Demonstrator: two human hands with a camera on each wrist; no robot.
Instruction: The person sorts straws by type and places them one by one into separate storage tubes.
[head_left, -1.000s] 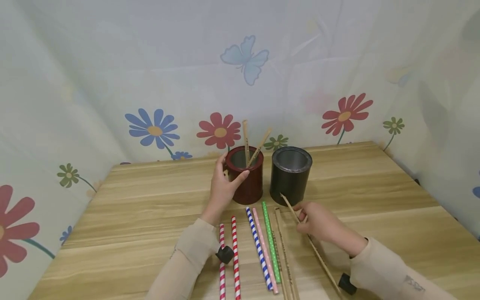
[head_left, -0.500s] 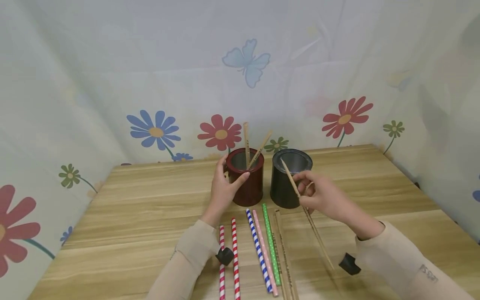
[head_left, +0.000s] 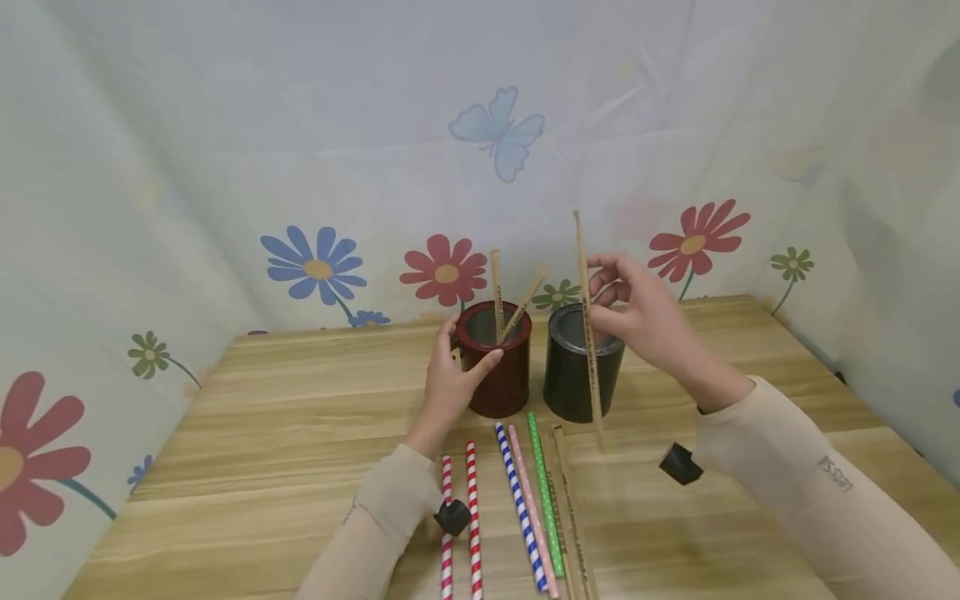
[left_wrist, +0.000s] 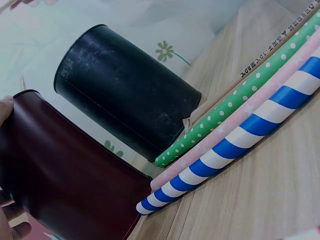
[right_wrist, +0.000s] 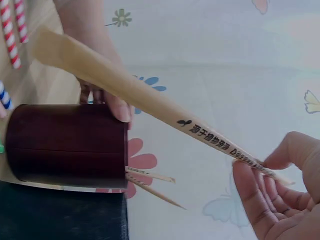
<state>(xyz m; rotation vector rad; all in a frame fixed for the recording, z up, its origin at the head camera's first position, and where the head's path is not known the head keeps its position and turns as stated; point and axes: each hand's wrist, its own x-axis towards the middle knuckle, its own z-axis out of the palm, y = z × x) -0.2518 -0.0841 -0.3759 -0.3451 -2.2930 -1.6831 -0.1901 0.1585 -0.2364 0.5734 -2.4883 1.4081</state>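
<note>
Straw (head_left: 593,367): tan, marked with dark lettering, nearly upright in the air in front of the black can (head_left: 564,387), its top above the can's rim.
Right hand (head_left: 637,317): thumb and bent fingers pinch the straw, the grip nearly closed.
Left hand (head_left: 450,379): spread around the side of the red can (head_left: 502,387), thumb at the front near the rim.
Cans: stand upright, the red just left of the black; 2 tan sticks (head_left: 497,287) lean inside the red.
Table (head_left: 315,417): wood-grained; 1 blue-striped tube (head_left: 520,508), 1 pink tube (head_left: 532,508) and 1 green dotted tube (head_left: 544,492) lie before the cans, beside more tan straws (head_left: 573,517).
Near left sleeve (head_left: 375,504): 2 red-and-white tubes (head_left: 474,517).
Curtain (head_left: 360,167): flowers, a butterfly.
</note>
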